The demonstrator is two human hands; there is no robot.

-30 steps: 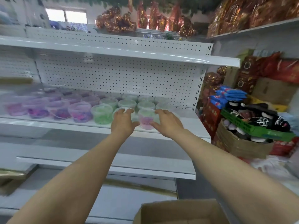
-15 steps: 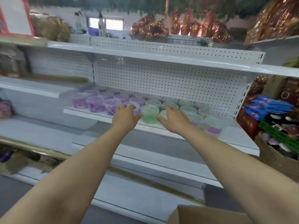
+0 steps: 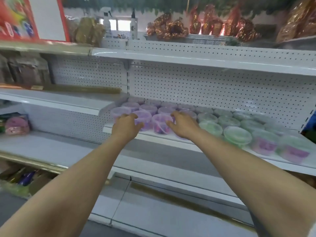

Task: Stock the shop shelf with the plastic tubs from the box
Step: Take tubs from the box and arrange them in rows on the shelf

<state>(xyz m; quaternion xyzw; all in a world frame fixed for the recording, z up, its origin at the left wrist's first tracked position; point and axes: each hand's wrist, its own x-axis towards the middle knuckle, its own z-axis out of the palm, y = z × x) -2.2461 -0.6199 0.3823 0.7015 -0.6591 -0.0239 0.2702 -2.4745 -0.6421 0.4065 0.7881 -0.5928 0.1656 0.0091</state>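
Note:
Several clear plastic tubs stand in rows on the white middle shelf (image 3: 280, 164). The purple tubs (image 3: 161, 124) are at its left end and the green tubs (image 3: 237, 135) run toward the right, with two purple-filled ones at the far right front. My left hand (image 3: 127, 124) reaches over the front-left purple tubs with its fingers spread, touching their lids. With its fingers apart, my right hand (image 3: 183, 124) rests against the tubs just right of the front purple one. Neither hand lifts a tub. The box is out of view.
A white upper shelf (image 3: 188, 59) overhangs the tubs, with pegboard behind. Gold-wrapped goods (image 3: 167, 29) and spray bottles (image 3: 106, 23) sit on top. The neighbouring shelf on the left holds a pink packet (image 3: 16, 125). Lower shelves run below my forearms.
Both hands have slid left along the shelf, from the green tubs near the right end to the purple tubs at the left end. The view swung left and the cardboard box dropped out of view.

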